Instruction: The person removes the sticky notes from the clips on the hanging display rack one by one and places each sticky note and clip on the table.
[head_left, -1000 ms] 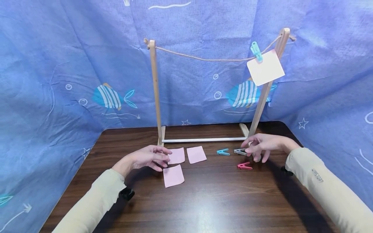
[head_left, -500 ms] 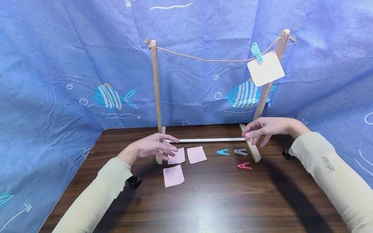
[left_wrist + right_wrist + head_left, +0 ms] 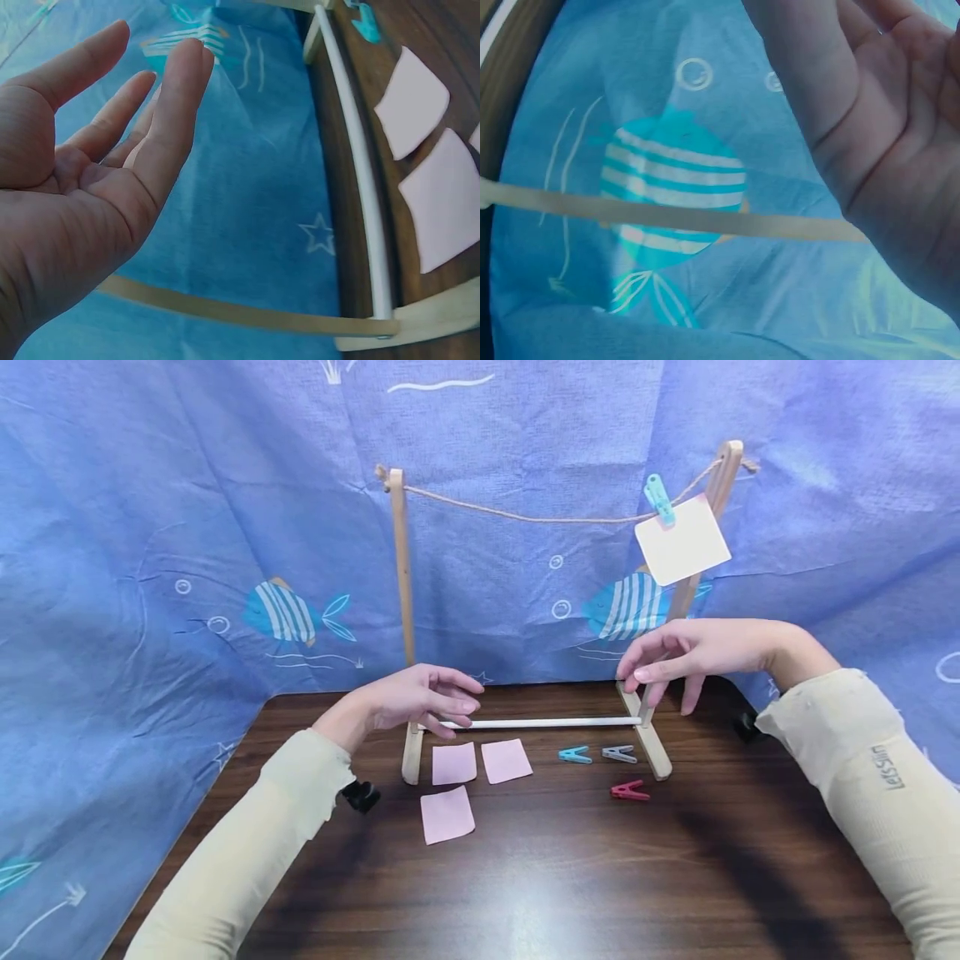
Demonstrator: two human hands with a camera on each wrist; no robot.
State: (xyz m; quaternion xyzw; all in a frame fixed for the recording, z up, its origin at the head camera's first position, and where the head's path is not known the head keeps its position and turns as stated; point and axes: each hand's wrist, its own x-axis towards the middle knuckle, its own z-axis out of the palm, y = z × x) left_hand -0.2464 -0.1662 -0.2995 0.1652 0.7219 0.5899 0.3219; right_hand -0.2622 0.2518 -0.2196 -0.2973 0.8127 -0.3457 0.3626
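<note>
My left hand (image 3: 420, 697) hovers with loose, spread fingers in front of the stand's left post (image 3: 402, 568); its palm shows bare in the left wrist view. Over at the right post (image 3: 681, 597), my right hand (image 3: 693, 656) hangs in the air with relaxed fingers and nothing in them. A rope (image 3: 525, 518) sags between the two post tops. Near its right end a light blue clothespin (image 3: 659, 500) holds a pale square of paper (image 3: 682, 539), which hangs tilted. Below the hands lie pink paper squares (image 3: 507, 761), a blue clothespin (image 3: 575, 755), a grey clothespin (image 3: 618, 754) and a red clothespin (image 3: 629, 790).
A white bar (image 3: 555, 722) joins the wooden feet (image 3: 651, 747) of the stand on the dark wooden table (image 3: 525, 893). Behind and at the sides hangs a blue cloth (image 3: 517, 602) printed with fish.
Both hands have risen from above the table: the left from beside the pink papers, the right from over the grey clothespin. The papers and clothespins stay where they were.
</note>
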